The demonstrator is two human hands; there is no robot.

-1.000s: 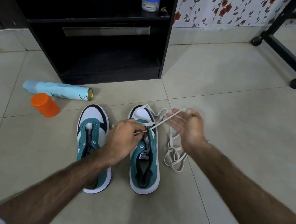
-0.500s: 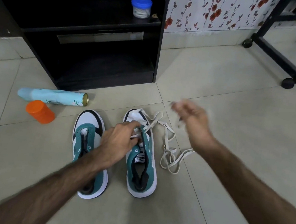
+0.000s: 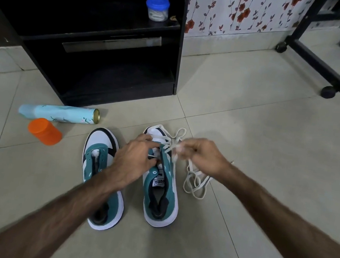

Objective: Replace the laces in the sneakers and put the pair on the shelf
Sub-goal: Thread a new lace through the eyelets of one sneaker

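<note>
You have both sneakers set side by side on the floor (image 3: 250, 139), toes pointing at the black shelf unit (image 3: 100, 59), which keeps the eyelets facing you and the pair just in front of where it must finally go.

Your left hand (image 3: 132, 165) lies over the forefoot of the right sneaker (image 3: 161, 192). Its fingers (image 3: 141, 139) are stretched forward and only lightly bent, touching the lace (image 3: 171, 145) near the toe-end eyelets; this looks like steadying the shoe and the eyelet row so the cord can be worked. Whether the thumb pinches anything you cannot tell, since it is hidden under the hand.

Your right hand (image 3: 202, 157) hovers just beside the toe of that shoe with its fingers curled in, pinching the white lace a little above the shoe. The fingertips are blurred, so the exact hold is unclear. The rest of the lace trails off in loose loops on the floor to the right of the shoe, kept out of the way of the eyelets.

The left sneaker (image 3: 102, 176) sits beside it with no lace visible in its eyelets, so judge the job as early: 1 shoe in hand, 1 waiting, shelving not begun.

A spray can (image 3: 58, 113) and an orange cap (image 3: 44, 131) lie to the left, and a blue-lidded jar (image 3: 157, 8) stands on the upper shelf.
</note>
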